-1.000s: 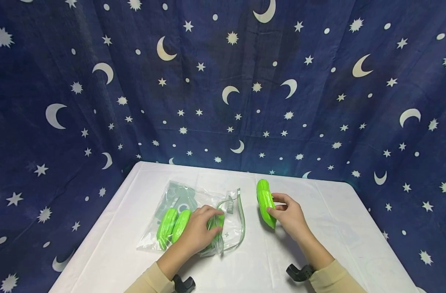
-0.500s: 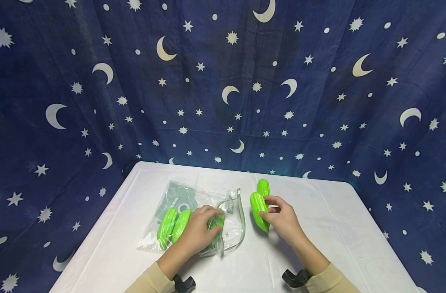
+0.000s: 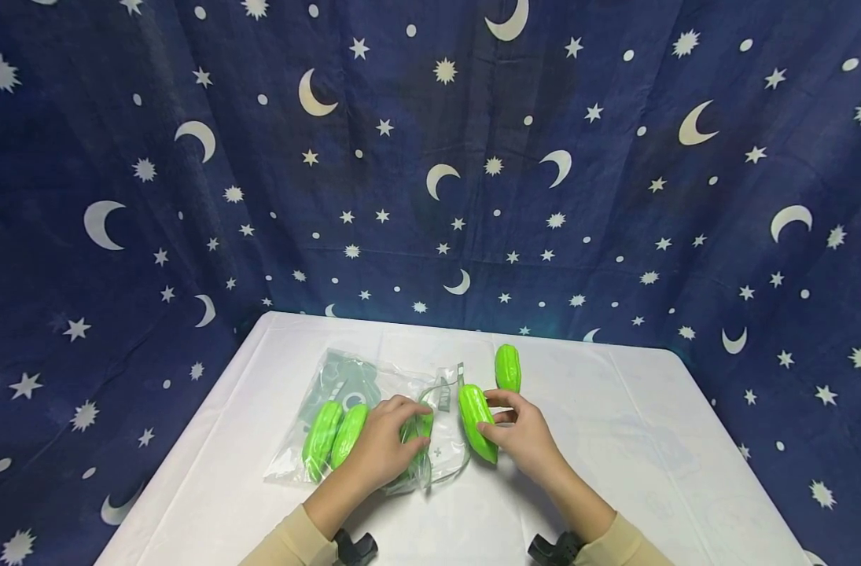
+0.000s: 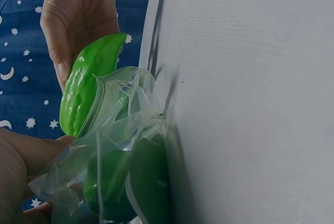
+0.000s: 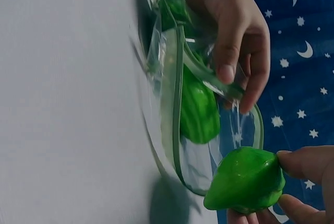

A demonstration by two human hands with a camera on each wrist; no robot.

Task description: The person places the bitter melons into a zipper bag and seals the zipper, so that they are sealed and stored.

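A clear zip bag (image 3: 341, 376) with a grey-green print lies on the white table. Inside it are two bright green toy bitter melons (image 3: 323, 440) side by side and a third (image 5: 198, 112) near the mouth. My left hand (image 3: 384, 442) pinches the upper layer of the bag at the zip, holding the mouth raised and apart. My right hand (image 3: 529, 440) grips another toy bitter melon (image 3: 476, 423), pointed end toward me, at the bag's opening. In the left wrist view this held melon (image 4: 86, 85) overlaps the zip edge. One more melon (image 3: 507, 368) lies behind my right hand.
The white table (image 3: 635, 440) extends to both sides of the bag. A dark blue curtain (image 3: 373, 196) with moons and stars stands behind and beside it. Black wrist mounts (image 3: 355, 548) sit below both hands.
My right hand has carried the toy bitter melon leftward, away from the one lying behind it, to the bag's mouth. My left hand and the bag have stayed in place.
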